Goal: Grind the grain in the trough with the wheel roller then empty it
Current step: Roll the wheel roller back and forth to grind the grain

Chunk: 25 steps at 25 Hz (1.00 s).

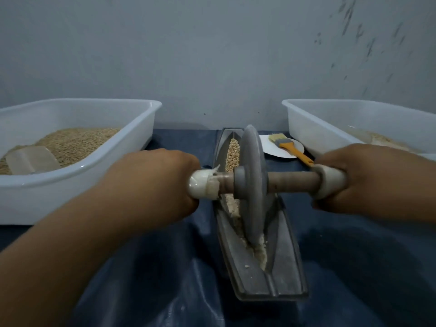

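— Where does the grain sit now?

— In the trough point(278, 263), which runs away from the person between the two fists. Whole grain point(233, 149) lies beyond the knuckles at the far end; paler crushed meal sits nearer than the fingers, under the rim of the wheel roller point(251, 185).

— And the grip?

— The left hand point(151, 185) is curled tight round the padded left end of the axle, the right hand point(372, 180) likewise round the right end. Both fists are fully closed on the handles, backs of the hands up, forearms reaching in from either side, the axle roughly level between them.

— So how should the grinding go?

— I judge it mid-grind, since much grain looks uncrushed. Even downward weight from both fists would keep the disc upright in the groove; long strokes should carry it out to that far heap.

— Anything beside the fingers?

— A brush point(289, 145) on a white plate point(273, 149) just beyond the right knuckles, and a tub of grain point(77, 109) outside the left fist.
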Each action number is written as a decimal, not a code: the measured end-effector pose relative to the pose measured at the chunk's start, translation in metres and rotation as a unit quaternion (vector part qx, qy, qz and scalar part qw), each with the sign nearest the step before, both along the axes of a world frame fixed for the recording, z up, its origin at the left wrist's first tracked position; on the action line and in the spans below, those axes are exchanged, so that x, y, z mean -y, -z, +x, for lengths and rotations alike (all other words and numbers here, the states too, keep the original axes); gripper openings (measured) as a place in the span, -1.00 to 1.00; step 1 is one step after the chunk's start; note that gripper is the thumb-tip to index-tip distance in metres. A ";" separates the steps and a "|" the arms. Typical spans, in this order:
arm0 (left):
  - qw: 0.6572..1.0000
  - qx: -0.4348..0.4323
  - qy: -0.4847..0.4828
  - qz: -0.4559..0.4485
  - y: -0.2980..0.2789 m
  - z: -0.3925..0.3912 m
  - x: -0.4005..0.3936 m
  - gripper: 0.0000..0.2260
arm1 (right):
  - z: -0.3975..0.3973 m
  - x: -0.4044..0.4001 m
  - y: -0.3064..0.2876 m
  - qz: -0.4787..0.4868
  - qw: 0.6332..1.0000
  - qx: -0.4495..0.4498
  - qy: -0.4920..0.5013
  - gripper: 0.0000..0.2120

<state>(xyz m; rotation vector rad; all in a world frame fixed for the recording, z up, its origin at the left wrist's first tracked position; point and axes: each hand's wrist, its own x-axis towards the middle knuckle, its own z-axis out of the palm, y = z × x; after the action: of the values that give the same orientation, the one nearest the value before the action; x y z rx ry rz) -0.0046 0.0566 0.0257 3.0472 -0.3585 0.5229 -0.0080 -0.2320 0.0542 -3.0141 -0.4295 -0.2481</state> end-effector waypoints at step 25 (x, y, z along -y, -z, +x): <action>0.998 -0.062 0.017 0.001 -0.003 0.006 -0.003 -0.86 | 0.000 0.001 -0.003 -0.001 0.999 -0.043 0.009 -0.74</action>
<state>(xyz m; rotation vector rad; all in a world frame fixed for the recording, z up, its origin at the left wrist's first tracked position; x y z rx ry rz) 0.0010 0.0593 0.0283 3.0491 -0.4057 0.3306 -0.0081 -0.2330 0.0571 -3.0170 -0.3953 -0.1186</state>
